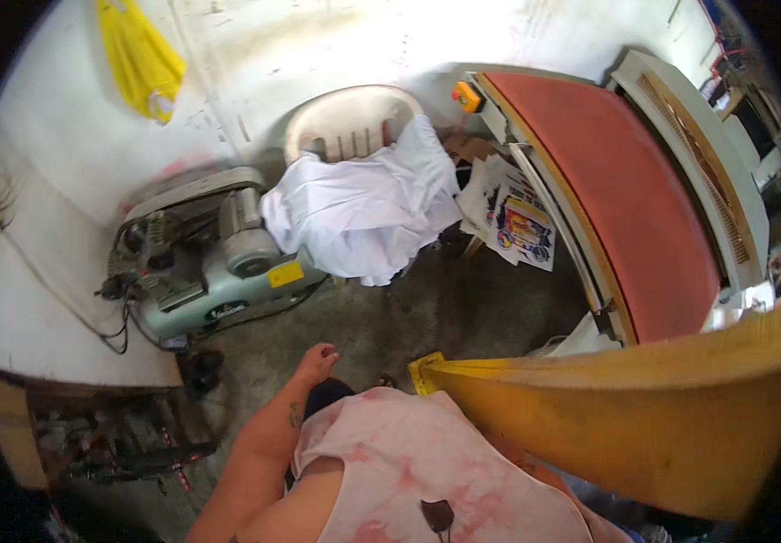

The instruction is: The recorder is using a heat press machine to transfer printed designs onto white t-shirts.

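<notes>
My left hand (pixel 317 362) hangs low in front of my body, over the concrete floor. Its fingers look loosely curled in, and nothing shows in them. My right forearm (pixel 521 460) shows only in part beside the large yellow panel (pixel 625 416); the hand itself is hidden. Ahead of me a white cloth (pixel 363 213) lies draped over the seat and right side of a pale plastic chair (pixel 354 104). Neither the cloth nor the chair is touched by my left hand.
A green air compressor (pixel 227 281) with motor and belt guard stands left of the chair. To the right are printed sheets (pixel 517 222) and a long red-topped machine (pixel 607 199) with an orange switch box (pixel 468 96). A yellow cloth (pixel 142 59) hangs on the wall. A bicycle (pixel 155 457) is at lower left.
</notes>
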The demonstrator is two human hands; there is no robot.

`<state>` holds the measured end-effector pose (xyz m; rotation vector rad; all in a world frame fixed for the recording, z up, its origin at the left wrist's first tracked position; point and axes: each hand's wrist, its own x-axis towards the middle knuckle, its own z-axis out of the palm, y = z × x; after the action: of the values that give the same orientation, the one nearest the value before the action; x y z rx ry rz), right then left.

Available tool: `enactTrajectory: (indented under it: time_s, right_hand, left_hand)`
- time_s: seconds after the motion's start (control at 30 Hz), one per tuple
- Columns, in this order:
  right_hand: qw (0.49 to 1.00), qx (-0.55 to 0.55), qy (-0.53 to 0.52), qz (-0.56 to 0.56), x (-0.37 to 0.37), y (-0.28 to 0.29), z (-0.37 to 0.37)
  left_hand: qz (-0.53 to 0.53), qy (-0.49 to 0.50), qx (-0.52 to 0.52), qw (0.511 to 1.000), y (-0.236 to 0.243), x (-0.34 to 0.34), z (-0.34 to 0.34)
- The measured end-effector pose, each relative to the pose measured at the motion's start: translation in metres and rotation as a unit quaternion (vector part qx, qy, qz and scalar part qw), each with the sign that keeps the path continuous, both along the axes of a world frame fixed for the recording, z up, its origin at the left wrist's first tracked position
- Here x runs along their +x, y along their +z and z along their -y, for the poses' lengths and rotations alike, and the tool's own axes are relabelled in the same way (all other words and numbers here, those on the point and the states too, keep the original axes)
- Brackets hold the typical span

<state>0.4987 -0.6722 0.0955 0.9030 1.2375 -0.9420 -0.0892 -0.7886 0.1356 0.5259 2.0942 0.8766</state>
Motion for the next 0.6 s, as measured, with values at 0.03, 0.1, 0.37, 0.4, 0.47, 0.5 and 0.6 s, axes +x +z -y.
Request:
enactTrajectory:
  time_s: [0.03, 0.1, 0.37, 0.4, 0.47, 0.5, 0.6]
  right_hand:
    - [0.999, 0.01, -0.038, -0.012, -0.004, 0.006, -0.002]
    - [0.993, 0.032, -0.111, -0.038, -0.019, 0.014, -0.007]
    - [0.901, 0.118, -0.39, -0.151, -0.174, 0.011, -0.018]
    - [0.882, 0.13, -0.422, -0.161, -0.199, 0.01, -0.023]
    - [0.847, 0.158, -0.478, -0.172, -0.227, 0.016, -0.03]
    - [0.829, 0.169, -0.501, -0.183, -0.246, 0.016, -0.036]
    - [0.767, 0.227, -0.565, -0.204, -0.291, 0.012, -0.043]
  left_hand:
    - [0.043, -0.012, 0.023, 0.999, 0.0, -0.011, -0.031]
    - [0.093, -0.033, 0.046, 0.994, 0.0, -0.035, -0.089]
    - [0.053, -0.205, 0.109, 0.971, -0.039, -0.173, -0.349]
    - [0.062, -0.216, 0.107, 0.969, -0.043, -0.188, -0.39]
    - [0.05, -0.223, 0.12, 0.966, -0.049, -0.199, -0.467]
    - [0.008, -0.255, 0.109, 0.961, -0.056, -0.212, -0.504]
    - [-0.103, -0.205, 0.112, 0.967, -0.075, -0.215, -0.606]
